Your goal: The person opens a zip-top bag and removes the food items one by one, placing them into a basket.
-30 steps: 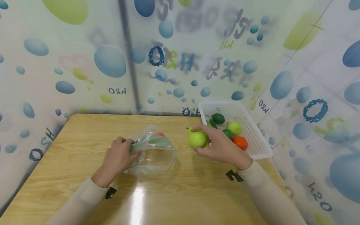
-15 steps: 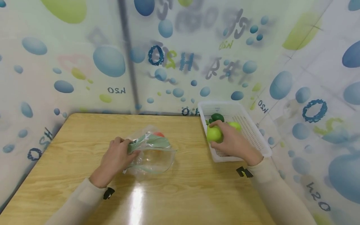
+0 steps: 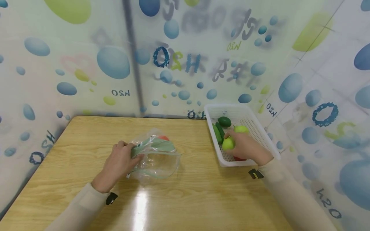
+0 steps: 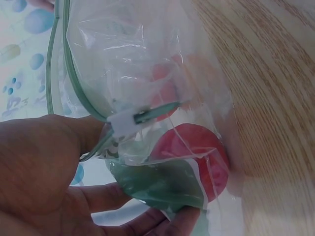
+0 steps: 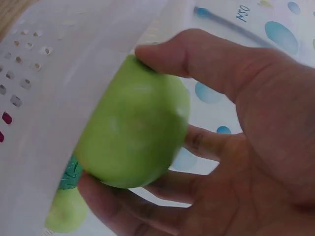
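My left hand (image 3: pixel 119 163) pinches the edge of a clear zip bag (image 3: pixel 162 165) with green strips along its mouth, which lies on the table. In the left wrist view a round red thing (image 4: pixel 189 152) shows through the plastic, with smaller red shapes farther in and a white slider (image 4: pixel 123 123) near the thumb. My right hand (image 3: pixel 247 147) holds a green pear (image 3: pixel 228 143) low inside the white basket (image 3: pixel 270 147). The right wrist view has thumb and fingers around the pear (image 5: pixel 135 128), close against the basket wall (image 5: pixel 74 83).
Inside the basket are a dark green avocado (image 3: pixel 224 121), slim green vegetables (image 3: pixel 217 134) along the left side, and another green fruit (image 3: pixel 241 129). Something red (image 3: pixel 239 158) is mostly covered by the right hand. A bubble-patterned wall (image 3: pixel 179 106) stands behind the wooden table (image 3: pixel 185 199).
My right hand has carried the pear from beside the bag rightward, over the basket rim and down into the basket. The left hand and the bag have stayed nearly still.
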The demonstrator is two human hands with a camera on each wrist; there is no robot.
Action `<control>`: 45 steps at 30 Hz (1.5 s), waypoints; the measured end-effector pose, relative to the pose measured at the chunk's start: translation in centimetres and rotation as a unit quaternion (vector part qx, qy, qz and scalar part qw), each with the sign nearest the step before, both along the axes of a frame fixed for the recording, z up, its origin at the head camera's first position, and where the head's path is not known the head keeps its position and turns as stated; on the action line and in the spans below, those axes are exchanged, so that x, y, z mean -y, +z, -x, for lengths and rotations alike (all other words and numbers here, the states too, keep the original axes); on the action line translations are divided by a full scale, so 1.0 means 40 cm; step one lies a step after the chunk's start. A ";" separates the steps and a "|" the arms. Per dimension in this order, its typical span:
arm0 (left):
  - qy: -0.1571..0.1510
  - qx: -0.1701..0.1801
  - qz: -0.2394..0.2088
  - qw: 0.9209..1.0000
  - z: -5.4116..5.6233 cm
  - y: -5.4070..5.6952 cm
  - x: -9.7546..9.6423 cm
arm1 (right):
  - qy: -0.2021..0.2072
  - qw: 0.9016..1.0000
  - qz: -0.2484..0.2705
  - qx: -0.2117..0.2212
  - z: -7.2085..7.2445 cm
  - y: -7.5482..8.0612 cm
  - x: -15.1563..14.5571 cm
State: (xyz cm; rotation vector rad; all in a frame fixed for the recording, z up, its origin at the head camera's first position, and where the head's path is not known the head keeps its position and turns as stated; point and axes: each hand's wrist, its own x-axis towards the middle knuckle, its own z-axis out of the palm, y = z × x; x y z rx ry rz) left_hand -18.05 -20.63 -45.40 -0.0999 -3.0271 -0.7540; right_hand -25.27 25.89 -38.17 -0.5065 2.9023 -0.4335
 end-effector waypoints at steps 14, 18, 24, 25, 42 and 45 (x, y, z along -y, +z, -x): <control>-0.004 0.000 -0.010 1.000 -0.007 -0.008 0.005 | 0.015 0.998 -0.043 0.044 0.000 -0.021 0.022; -0.006 -0.002 -0.022 1.000 -0.005 -0.006 0.006 | 0.018 0.998 -0.044 0.041 0.002 -0.025 0.024; 0.001 0.017 -0.046 0.999 0.002 -0.002 0.005 | -0.001 0.999 -0.028 0.020 -0.004 -0.022 0.029; 0.002 0.020 -0.048 0.999 0.003 -0.003 0.005 | -0.003 1.000 -0.022 0.014 -0.007 -0.020 0.032; -0.007 -0.019 -0.040 0.999 0.037 -0.004 -0.021 | 0.063 0.985 0.064 -0.150 -0.114 0.013 0.202; -0.005 -0.012 -0.038 0.999 0.039 -0.002 -0.025 | 0.092 0.980 0.076 -0.161 -0.130 0.009 0.246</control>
